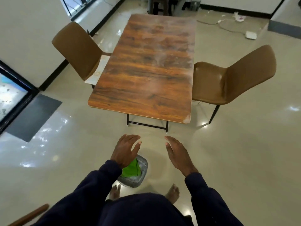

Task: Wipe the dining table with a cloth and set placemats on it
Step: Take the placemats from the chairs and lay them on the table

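Observation:
A wooden dining table [146, 66] stands ahead of me, its top dusty and smeared toward the far and right side. On the floor at my feet sits a grey basin [140, 178] with a green cloth [132, 168] in it. My left hand [126, 150] hovers above the basin with its fingers spread, holding nothing and partly covering the cloth. To the right of the basin my right hand [178, 154] hangs with straight fingers, also empty. A pale flat mat [97, 70] lies on the left chair's seat.
A brown chair [78, 49] stands at the table's left side and another brown chair [231, 80] at its right. A dark floor mat [35, 117] lies by a glass door on the left. Cables and a white box [250, 35] lie on the far floor.

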Available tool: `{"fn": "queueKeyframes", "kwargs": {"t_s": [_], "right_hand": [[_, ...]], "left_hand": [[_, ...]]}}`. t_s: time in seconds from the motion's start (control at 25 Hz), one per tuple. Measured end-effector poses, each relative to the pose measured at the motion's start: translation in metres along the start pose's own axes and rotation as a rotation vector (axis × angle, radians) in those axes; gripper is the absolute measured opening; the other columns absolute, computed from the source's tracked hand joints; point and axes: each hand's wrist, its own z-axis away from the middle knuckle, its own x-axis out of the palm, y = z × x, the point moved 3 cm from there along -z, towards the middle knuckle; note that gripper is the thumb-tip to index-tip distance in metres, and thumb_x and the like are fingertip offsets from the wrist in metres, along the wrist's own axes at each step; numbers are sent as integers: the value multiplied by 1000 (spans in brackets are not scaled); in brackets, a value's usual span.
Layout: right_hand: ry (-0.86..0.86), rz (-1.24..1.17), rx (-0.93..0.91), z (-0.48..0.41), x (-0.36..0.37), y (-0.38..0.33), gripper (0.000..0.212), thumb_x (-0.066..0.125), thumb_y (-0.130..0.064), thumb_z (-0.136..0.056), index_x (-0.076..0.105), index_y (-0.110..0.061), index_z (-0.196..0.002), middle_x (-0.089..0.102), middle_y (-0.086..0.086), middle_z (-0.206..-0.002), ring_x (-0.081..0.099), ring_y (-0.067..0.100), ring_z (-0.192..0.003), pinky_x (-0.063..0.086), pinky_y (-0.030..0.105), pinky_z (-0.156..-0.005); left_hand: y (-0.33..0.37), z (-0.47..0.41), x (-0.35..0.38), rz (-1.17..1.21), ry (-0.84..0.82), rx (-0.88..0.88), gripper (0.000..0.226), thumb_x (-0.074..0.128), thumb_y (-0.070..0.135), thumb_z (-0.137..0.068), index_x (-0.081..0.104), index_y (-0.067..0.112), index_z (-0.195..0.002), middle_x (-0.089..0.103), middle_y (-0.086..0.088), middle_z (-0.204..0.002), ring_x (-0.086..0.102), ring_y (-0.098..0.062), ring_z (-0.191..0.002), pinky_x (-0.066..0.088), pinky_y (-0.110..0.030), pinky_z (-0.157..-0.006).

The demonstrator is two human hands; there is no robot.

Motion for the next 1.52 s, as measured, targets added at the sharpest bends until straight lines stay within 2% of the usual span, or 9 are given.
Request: {"fn": "queueKeyframes", "kwargs": {"t_s": [0.16, 0.48, 0.6, 0.8, 0.96, 1.04, 1.2, 1.32, 1.52], "right_hand": [[-35, 10, -42, -9, -39, 40, 42, 39, -25, -114, 49, -14, -154, 52, 3, -157, 47, 19, -146, 35, 34, -122], [-103, 77, -97, -45, -93, 67, 43, 38, -27, -115, 49, -17, -155, 51, 2, -158, 46, 17, -146, 34, 30, -121], [-112, 117, -103, -67, -113, 78, 43, 38, -28, -115, 50, -16, -154, 51, 2, -158, 47, 17, -145, 32, 26, -118], [-124, 150, -100, -113, -134, 86, 43, 36, -30, -115, 50, -17, -153, 51, 1, -158, 47, 17, -145, 36, 30, -118], [-123, 145, -120, -149, -141, 82, 43, 35, -32, -115, 51, -18, -153, 52, 0, -157, 47, 14, -144, 33, 24, -115], [-130, 136, -124, -167, -141, 83, 44, 35, -34, -115, 52, -18, -153, 53, 0, -157, 47, 15, -144, 33, 23, -114], [-182, 139, -167, -195, -147, 76, 46, 31, -38, -115, 50, -20, -154, 50, -2, -159, 45, 13, -146, 33, 25, -117], [-222, 147, -221, -222, -149, 73, 47, 32, -37, -115, 51, -19, -153, 52, -2, -157, 45, 14, -145, 35, 28, -117], [-313, 129, -341, -267, -141, 57, 45, 34, -37, -115, 53, -18, -151, 54, 0, -156, 48, 17, -144, 38, 36, -121]], "left_hand": [[45, -7, 26, -21, 20, -62, 44, 48, 40, -104, 76, 12, -122, 76, -5, -124, 71, -24, -115, 44, -46, -115], [80, -66, 49, 18, 142, -96, 43, 50, 37, -103, 77, 8, -119, 77, -8, -120, 73, -26, -111, 45, -51, -113], [80, -88, 68, 40, 128, -132, 45, 49, 39, -103, 76, 9, -121, 77, -8, -121, 72, -26, -112, 43, -50, -115], [72, -138, 81, 57, 110, -152, 62, 35, 55, -109, 76, 9, -123, 76, -9, -124, 71, -26, -116, 42, -48, -117], [65, -176, 81, 26, 133, -98, 49, 45, 43, -104, 76, 9, -123, 76, -9, -125, 69, -25, -118, 40, -41, -116], [60, -187, 84, 25, 114, -105, 46, 47, 40, -103, 76, 9, -122, 76, -10, -124, 70, -26, -118, 40, -43, -116], [52, -199, 82, 26, 149, -138, 45, 47, 40, -104, 76, 10, -122, 75, -9, -126, 70, -24, -119, 39, -43, -118], [49, -205, 79, -5, 157, -213, 42, 48, 37, -104, 75, 10, -120, 75, -9, -127, 70, -24, -120, 43, -48, -117], [28, -195, 61, -47, 242, -362, 42, 48, 37, -105, 76, 10, -122, 75, -8, -128, 70, -24, -120, 43, -48, -117]]}}
